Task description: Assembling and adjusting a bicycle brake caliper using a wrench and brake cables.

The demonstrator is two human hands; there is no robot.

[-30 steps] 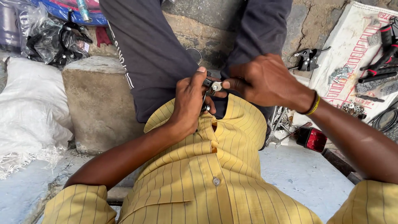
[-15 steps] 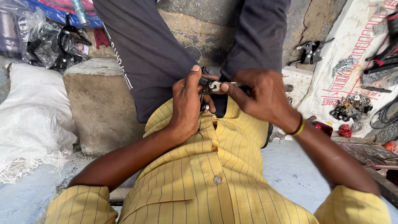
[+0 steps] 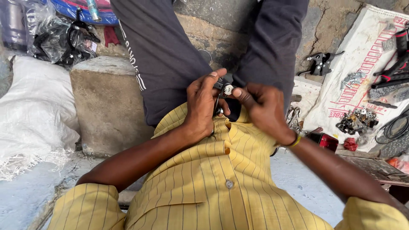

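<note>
We have little room near our chest: our knees close in on both sides. The stone block bars the left. The cloth on the right is crowded with small metal parts; bare floor lies open at its near edge.

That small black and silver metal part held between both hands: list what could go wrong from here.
1. The small metal part is pinched only at the fingertips of the left hand and right hand, above the lap; a slip could drop it into the folds of the yellow shirt or onto the ground.
2. The fingertips crowd tightly around the part's silver round piece, so a finger could get nipped if it shifts.
</note>
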